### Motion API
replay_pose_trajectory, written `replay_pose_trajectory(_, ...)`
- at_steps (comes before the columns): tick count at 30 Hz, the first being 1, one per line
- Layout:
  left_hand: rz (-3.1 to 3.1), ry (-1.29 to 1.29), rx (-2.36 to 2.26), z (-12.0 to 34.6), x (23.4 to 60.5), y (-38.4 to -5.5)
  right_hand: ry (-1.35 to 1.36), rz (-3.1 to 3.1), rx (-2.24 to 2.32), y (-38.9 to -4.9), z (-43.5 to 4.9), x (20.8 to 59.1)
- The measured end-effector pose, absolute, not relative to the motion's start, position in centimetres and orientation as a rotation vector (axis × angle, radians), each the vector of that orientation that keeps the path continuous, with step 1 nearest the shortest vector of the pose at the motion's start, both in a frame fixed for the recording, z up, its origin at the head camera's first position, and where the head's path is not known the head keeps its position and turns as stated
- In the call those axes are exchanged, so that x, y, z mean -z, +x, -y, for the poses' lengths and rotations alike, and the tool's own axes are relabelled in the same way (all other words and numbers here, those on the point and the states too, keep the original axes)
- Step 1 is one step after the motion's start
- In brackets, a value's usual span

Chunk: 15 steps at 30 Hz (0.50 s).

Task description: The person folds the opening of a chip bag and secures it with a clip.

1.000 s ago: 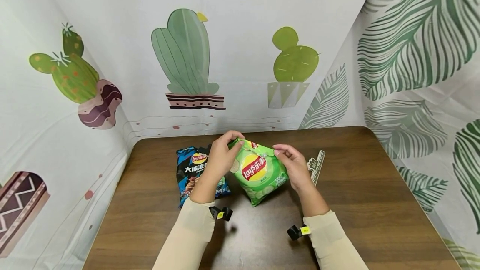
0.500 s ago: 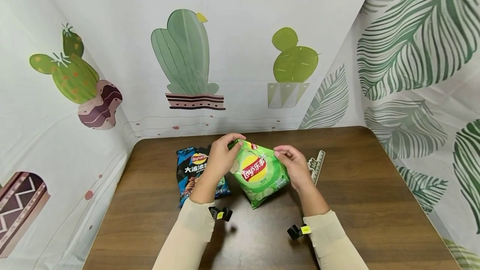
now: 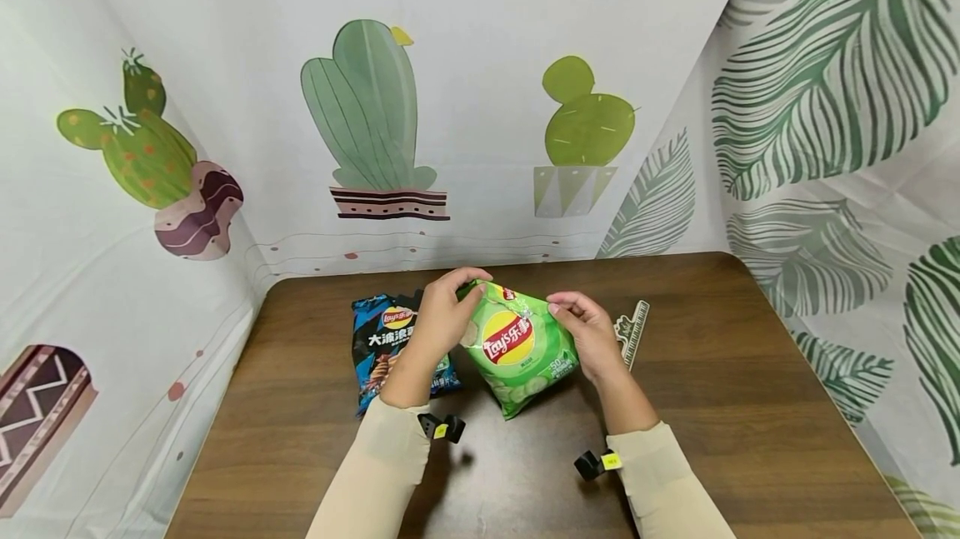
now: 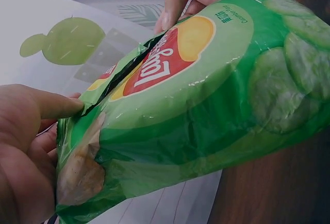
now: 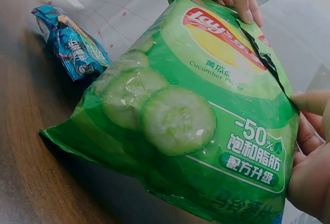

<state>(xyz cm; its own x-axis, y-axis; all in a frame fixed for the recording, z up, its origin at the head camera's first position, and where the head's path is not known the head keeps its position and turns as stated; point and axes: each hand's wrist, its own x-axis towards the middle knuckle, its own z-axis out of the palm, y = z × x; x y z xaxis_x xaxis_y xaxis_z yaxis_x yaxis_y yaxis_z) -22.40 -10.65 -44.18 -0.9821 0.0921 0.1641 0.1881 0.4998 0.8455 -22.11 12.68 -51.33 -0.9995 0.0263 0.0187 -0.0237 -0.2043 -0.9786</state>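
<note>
A green Lay's chip bag (image 3: 513,351), cucumber flavour, is held tilted over the middle of the table. My left hand (image 3: 441,318) pinches its upper left corner, thumb in front. At the upper right edge, my right hand (image 3: 588,335) pinches the bag between thumb and fingers. Both wrist views show a dark slit across the bag's front (image 4: 126,69), just below the top strip. Left of it lies a blue and black Lay's chip bag (image 3: 375,356), partly hidden behind my left hand and forearm.
A pale ruler-like piece with a cut-out shape and dark marks (image 3: 636,332) lies right of my right hand. The brown wooden table (image 3: 750,406) ends at the back against a white cloth with cactus prints (image 3: 480,106).
The green chip bag's lower tip has dropped slightly, and my left hand has lowered a little with its corner. Both hands keep their hold; the blue bag stays put.
</note>
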Motion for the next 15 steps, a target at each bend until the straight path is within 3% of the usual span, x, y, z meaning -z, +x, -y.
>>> replay_pose_trajectory(15,2.634,-0.238,1.498,10.6,44.2,-22.3,0.011,2.199,-2.351,-22.0,-13.8,51.3)
